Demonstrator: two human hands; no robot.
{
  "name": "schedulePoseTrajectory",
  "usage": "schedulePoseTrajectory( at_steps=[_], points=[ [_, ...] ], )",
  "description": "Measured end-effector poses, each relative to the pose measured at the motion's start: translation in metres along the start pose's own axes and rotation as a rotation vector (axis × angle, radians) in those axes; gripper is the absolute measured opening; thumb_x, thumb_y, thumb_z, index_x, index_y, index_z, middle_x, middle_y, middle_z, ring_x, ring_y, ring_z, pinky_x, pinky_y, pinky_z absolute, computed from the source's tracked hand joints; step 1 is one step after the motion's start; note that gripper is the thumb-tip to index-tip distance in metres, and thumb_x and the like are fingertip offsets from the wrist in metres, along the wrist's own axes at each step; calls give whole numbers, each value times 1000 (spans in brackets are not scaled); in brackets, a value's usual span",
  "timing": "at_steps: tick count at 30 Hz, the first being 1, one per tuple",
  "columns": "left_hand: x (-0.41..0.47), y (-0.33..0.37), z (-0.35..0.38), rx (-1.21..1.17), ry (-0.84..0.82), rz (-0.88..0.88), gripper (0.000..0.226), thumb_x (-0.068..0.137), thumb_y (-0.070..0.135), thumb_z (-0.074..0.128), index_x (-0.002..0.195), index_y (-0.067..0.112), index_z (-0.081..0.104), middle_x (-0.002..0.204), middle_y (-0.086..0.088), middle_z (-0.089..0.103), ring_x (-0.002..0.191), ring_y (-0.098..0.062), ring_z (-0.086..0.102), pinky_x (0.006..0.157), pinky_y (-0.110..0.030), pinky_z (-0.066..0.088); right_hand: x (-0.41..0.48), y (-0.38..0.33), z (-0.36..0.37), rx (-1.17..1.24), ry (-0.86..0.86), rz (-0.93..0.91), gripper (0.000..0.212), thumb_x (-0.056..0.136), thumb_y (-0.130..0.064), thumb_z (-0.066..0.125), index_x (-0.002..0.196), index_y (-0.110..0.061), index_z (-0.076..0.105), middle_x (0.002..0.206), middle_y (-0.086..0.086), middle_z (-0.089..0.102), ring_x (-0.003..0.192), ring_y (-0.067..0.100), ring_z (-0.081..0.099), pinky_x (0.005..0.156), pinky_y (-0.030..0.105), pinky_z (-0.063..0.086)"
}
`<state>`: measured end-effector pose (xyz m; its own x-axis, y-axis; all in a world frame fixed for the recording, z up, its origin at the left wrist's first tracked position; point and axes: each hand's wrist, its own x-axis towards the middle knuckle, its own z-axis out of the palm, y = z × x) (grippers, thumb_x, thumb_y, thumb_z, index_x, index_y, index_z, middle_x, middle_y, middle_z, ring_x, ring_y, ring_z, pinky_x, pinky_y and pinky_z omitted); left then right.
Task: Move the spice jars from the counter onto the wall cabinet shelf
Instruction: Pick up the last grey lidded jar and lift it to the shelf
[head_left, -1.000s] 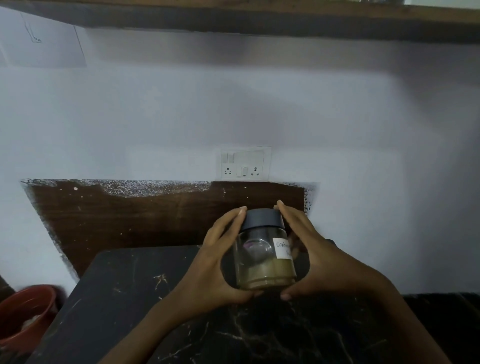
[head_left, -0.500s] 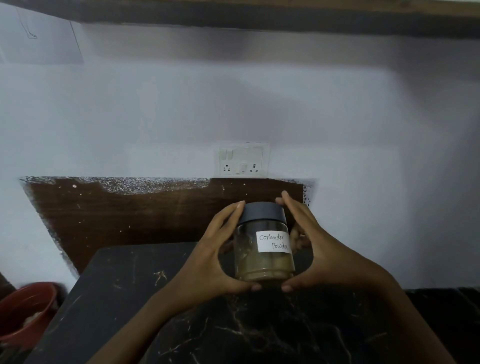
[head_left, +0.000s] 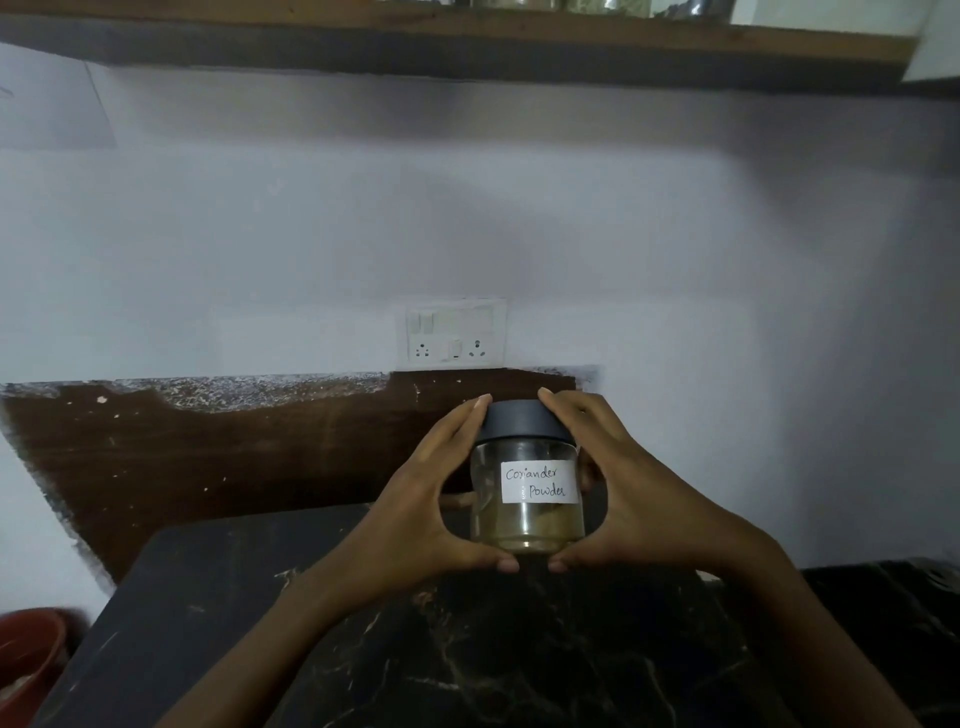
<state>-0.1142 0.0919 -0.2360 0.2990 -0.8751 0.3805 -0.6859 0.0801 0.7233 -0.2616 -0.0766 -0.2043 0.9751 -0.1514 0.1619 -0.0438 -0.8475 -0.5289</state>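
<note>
centrally: fingers of the left hand and of the right hand curled round a clear glass spice jar, tips at its dark grey round lid, thumbs nearly meeting at its base. jar upright, part-filled with tan powder, white paper label reading "coriander powder", held over the black veined stone counter; contact with it cannot be told. beyond: brown backsplash panel, white switch plate, wooden wall shelf well above, red bucket at lower left.

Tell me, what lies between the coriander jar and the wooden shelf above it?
In the head view, only the white switch-and-socket plate on bare wall shows between the coriander jar and the wooden shelf.
</note>
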Motion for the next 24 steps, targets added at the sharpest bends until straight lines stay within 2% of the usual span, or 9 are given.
schedulePoseTrajectory(
  at_steps=[4, 7, 10, 12, 15, 17, 19, 22, 24],
  points=[
    [31, 17, 9, 6, -25, 76, 121, 58, 28, 88, 147, 35, 6, 151, 28, 6, 137, 10, 16, 96, -14, 44, -11, 7, -30, -27, 85, -4, 125, 53, -38, 87, 141, -45, -1, 133, -35, 7, 111, -1, 40, 94, 22, 46],
    [65, 38, 13, 75, -22, 188, 119, 61, 34, 85, 147, 32, 3, 152, 28, 0, 138, 11, 8, 101, -8, 35, -20, 15, -64, -64, 179, -33, 121, 54, -38, 86, 141, -44, 2, 136, -30, 8, 112, -9, 38, 91, 14, 45],
    [105, 64, 17, 209, 16, 338, 116, 66, 44, 81, 147, 33, 0, 152, 31, -7, 140, 7, 2, 110, -14, 21, -29, 22, -108, -138, 293, -68, 120, 54, -34, 88, 139, -46, 4, 135, -31, 10, 103, -13, 41, 84, 7, 43],
    [132, 83, 17, 286, 57, 424, 115, 65, 54, 76, 149, 33, 0, 152, 29, -9, 142, 3, 2, 109, -21, 22, -33, 23, -138, -216, 354, -74, 122, 53, -34, 88, 141, -45, 4, 135, -30, 11, 99, -6, 46, 83, 13, 47],
    [179, 119, 15, 453, 144, 564, 114, 64, 66, 65, 149, 32, -3, 153, 27, -13, 142, 0, 1, 108, -21, 22, -40, 24, -190, -328, 470, -77, 124, 52, -37, 88, 143, -44, 4, 136, -31, 10, 92, 2, 50, 83, 27, 52],
    [213, 147, 10, 567, 203, 650, 115, 65, 69, 64, 148, 30, -5, 154, 22, -16, 142, 1, -3, 113, -24, 16, -41, 24, -229, -396, 555, -114, 124, 52, -37, 88, 143, -43, 3, 137, -33, 8, 92, 1, 50, 84, 28, 53],
    [241, 171, 3, 673, 241, 687, 112, 69, 70, 60, 148, 27, -8, 155, 17, -17, 143, -1, -8, 117, -33, 7, -38, 24, -261, -443, 611, -156, 124, 51, -34, 88, 144, -39, 6, 135, -32, 11, 93, -2, 49, 84, 23, 52],
    [286, 191, -9, 844, 361, 673, 104, 70, 81, 32, 149, 22, -2, 157, 9, -12, 144, -11, -10, 117, -46, -4, -33, 25, -308, -518, 701, -201, 123, 51, -29, 89, 145, -31, 9, 130, -28, 16, 91, -8, 48, 81, 13, 48],
    [312, 188, -20, 981, 514, 614, 97, 76, 81, 15, 150, 19, 7, 158, 3, -5, 145, -18, -8, 114, -50, -11, -26, 26, -335, -549, 752, -217, 121, 52, -24, 89, 145, -24, 11, 137, -16, 18, 92, -2, 47, 80, 17, 49]
  ],
)
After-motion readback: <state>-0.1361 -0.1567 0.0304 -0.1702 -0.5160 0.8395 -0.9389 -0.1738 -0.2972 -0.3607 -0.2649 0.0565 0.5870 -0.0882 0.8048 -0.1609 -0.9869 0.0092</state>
